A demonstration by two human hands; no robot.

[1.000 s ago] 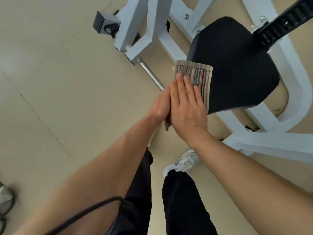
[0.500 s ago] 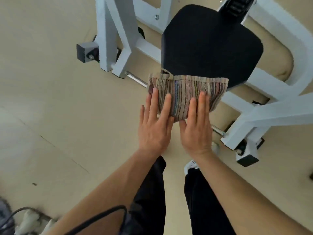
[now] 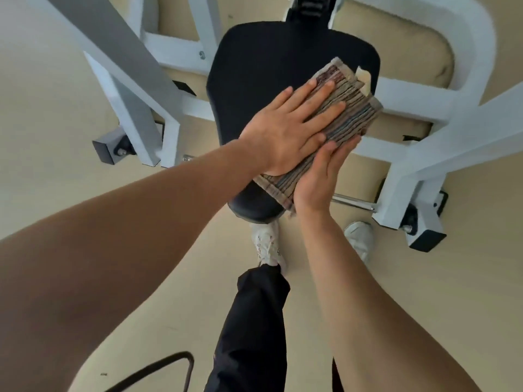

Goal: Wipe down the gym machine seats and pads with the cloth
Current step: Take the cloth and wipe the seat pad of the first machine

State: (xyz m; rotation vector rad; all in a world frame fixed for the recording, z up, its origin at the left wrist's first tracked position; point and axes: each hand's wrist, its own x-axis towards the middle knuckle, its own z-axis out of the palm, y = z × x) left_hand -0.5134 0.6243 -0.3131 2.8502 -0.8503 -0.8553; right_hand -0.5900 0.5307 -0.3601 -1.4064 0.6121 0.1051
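A black padded gym seat (image 3: 254, 80) fills the upper middle of the head view, seen from above. A folded striped cloth (image 3: 351, 114) lies across the seat's right side and hangs over its right edge. My left hand (image 3: 285, 128) lies flat on top of the cloth with fingers spread, pressing it onto the pad. My right hand (image 3: 319, 176) presses the cloth's lower edge against the seat's right side, fingers straight and together.
The machine's white steel frame (image 3: 418, 162) surrounds the seat, with black end caps (image 3: 424, 241) on its feet and a chrome bar (image 3: 353, 203) low at the right. My white shoes (image 3: 267, 244) stand on the beige floor beneath the seat. A black cable (image 3: 169, 363) curls at the bottom.
The cloth went from the seat's near edge up onto its right side. My left hand moved on top of it and my right hand shifted to the side edge. The view moved over the seat.
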